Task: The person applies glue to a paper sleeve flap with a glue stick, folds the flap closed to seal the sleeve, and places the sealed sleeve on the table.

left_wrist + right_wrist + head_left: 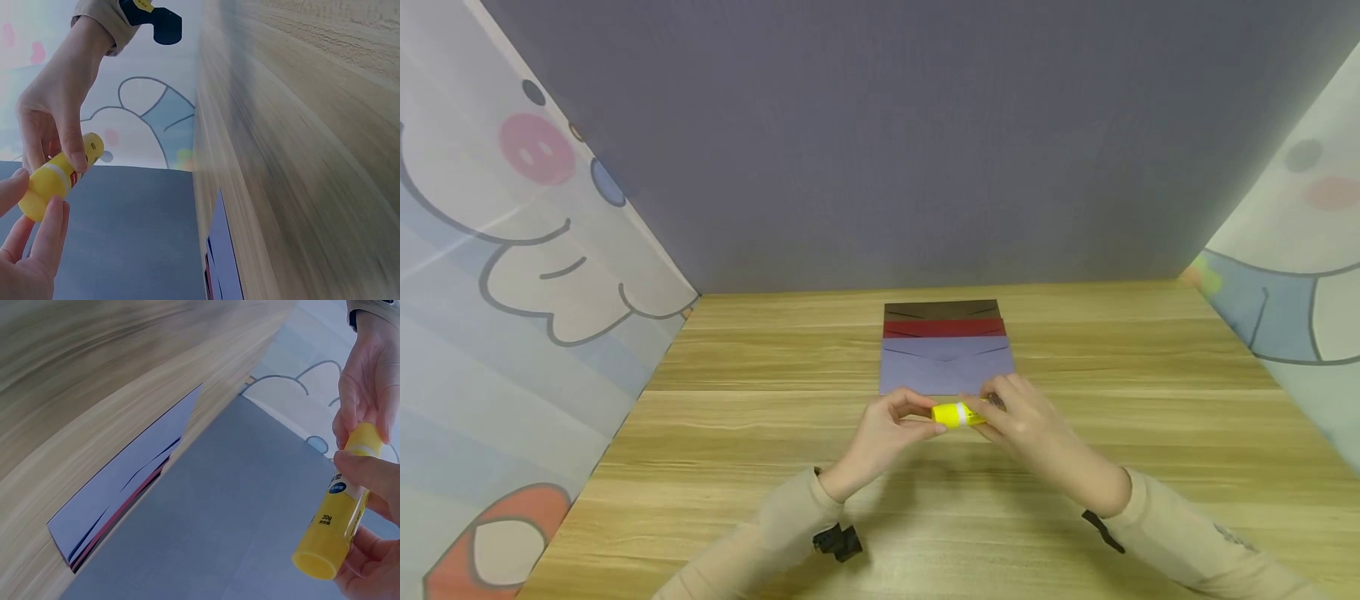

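A yellow glue stick (330,528) with a white band and dark print is held level above the table between both hands. My left hand (886,432) pinches its capped end between thumb and fingers. Around the body, the fingers of my right hand (1026,421) grip the stick. Just beyond the hands lies a purple envelope (947,364), overlapping a red envelope (943,328) and a dark brown envelope (942,311). In the left wrist view, both hands meet on the glue stick (59,178).
The wooden table (760,358) runs back to a grey panel (910,150). Cartoon-printed sheets (527,250) stand along the left and right sides. Black straps (837,542) hang at the sleeve cuffs.
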A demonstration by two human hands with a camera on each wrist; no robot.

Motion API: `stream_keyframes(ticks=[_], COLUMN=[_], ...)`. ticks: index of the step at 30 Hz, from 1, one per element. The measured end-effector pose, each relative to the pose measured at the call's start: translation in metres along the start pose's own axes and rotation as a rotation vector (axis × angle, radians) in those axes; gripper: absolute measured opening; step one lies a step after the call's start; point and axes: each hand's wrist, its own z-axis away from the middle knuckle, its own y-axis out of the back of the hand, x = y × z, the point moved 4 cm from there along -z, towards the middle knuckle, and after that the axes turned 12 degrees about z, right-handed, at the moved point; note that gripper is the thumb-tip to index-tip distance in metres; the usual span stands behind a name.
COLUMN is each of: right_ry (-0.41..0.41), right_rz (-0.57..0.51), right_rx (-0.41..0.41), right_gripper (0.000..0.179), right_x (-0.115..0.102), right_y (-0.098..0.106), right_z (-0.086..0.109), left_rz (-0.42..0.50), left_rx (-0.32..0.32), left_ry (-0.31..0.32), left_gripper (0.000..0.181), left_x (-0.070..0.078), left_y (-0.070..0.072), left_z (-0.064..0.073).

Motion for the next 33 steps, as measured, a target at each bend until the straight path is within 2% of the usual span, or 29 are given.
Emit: stream_keyframes(ticks=[6, 11, 18, 23, 26, 29, 33], right_ry=[-0.018, -0.011, -0.016, -0.049, -0.058, -0.058, -0.064], right_rz=[0.004, 0.016, 0.014, -0.007, -0.021, -0.029, -0.044], right_rx=[-0.033, -0.004, 0.009, -0.051, -0.077, -0.082, -0.081], right_gripper=[0.042, 0.043, 0.044, 0.042, 0.039, 0.037, 0.039], right_x=[-0.004, -0.005, -0.006, -0.005, -0.004, -0.003, 0.000], right_y=[0.000, -0.001, -0.003, -0.003, -0.003, -0.004, -0.005], right_z=[-0.001, -0.003, -0.001, 0.000, -0.001, -0.001, 0.000], left_rz=[-0.011, -0.041, -0.049, -0.069, -0.136, -0.232, -0.315], left_rx=[-0.001, 0.011, -0.013, 0.001, 0.006, -0.002, -0.017], left_ry=[-0.001, -0.019, -0.024, -0.004, -0.034, -0.098, -0.172], left_gripper=[0.026, 0.024, 0.025, 0.024, 0.023, 0.022, 0.022], left_x=[0.000, 0.000, -0.002, 0.003, 0.015, 0.029, 0.034], left_y=[-0.003, -0.002, -0.002, -0.004, -0.008, -0.013, -0.013], left_z=[0.000, 0.001, 0.002, 0.003, 0.005, 0.007, 0.007])
